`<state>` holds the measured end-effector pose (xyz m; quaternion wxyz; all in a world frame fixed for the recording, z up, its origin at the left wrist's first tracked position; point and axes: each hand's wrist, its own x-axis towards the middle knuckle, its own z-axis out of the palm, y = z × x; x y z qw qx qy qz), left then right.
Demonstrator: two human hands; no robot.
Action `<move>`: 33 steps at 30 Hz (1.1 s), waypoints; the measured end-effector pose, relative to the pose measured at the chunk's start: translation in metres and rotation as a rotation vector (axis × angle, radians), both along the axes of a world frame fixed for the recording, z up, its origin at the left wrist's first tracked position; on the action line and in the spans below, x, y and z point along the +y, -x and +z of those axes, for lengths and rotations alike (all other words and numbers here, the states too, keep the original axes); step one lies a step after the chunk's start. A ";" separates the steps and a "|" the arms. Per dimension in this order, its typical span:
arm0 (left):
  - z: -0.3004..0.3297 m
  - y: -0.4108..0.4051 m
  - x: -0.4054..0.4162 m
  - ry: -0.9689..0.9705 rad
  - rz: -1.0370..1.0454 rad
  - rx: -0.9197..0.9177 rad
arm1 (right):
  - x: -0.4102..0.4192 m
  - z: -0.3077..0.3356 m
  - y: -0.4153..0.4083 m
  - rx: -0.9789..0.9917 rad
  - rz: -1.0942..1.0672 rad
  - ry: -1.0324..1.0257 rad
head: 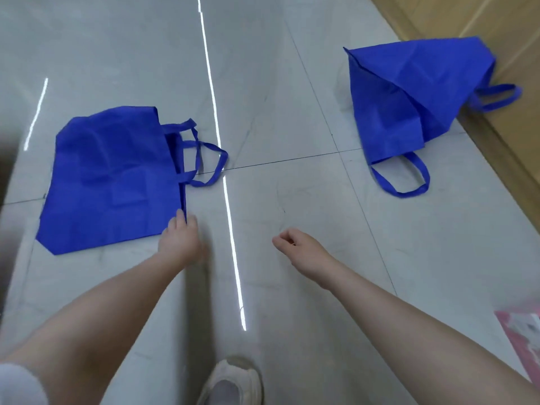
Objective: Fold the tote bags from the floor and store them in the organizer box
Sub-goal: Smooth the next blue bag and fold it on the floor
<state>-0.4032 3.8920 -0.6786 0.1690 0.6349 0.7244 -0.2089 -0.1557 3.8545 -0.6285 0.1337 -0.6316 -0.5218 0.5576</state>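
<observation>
Two blue tote bags lie on the pale tiled floor. The nearer tote bag [114, 176] lies flat at the left, its handles [204, 159] pointing right. My left hand [179, 239] pinches the bag's near right corner at the open edge. The second tote bag [409, 95] sits crumpled at the far right, partly standing, one handle loop [406, 178] toward me. My right hand [298, 248] hovers over bare floor between the bags, fingers loosely curled and holding nothing. No organizer box is in view.
A tan cardboard surface [496, 30] runs along the far right, touching the second bag. A pink and white object [523, 334] lies at the right edge. My shoe [233, 381] is at the bottom centre. Bright light reflections streak the floor.
</observation>
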 end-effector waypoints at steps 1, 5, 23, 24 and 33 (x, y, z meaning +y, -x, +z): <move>-0.010 0.011 0.002 0.002 0.087 -0.020 | 0.002 -0.002 0.006 -0.014 -0.002 0.018; -0.047 0.034 0.011 0.002 0.192 -0.079 | 0.009 -0.014 0.019 -0.101 0.000 0.066; -0.050 -0.152 -0.049 0.574 -0.598 -0.651 | -0.061 -0.078 -0.046 -0.352 -0.503 0.318; -0.050 -0.163 -0.051 0.610 -0.623 -0.672 | -0.069 -0.081 -0.054 -0.337 -0.578 0.324; -0.013 -0.125 0.000 -0.077 -0.327 -0.876 | -0.064 -0.112 -0.030 0.181 -1.114 0.292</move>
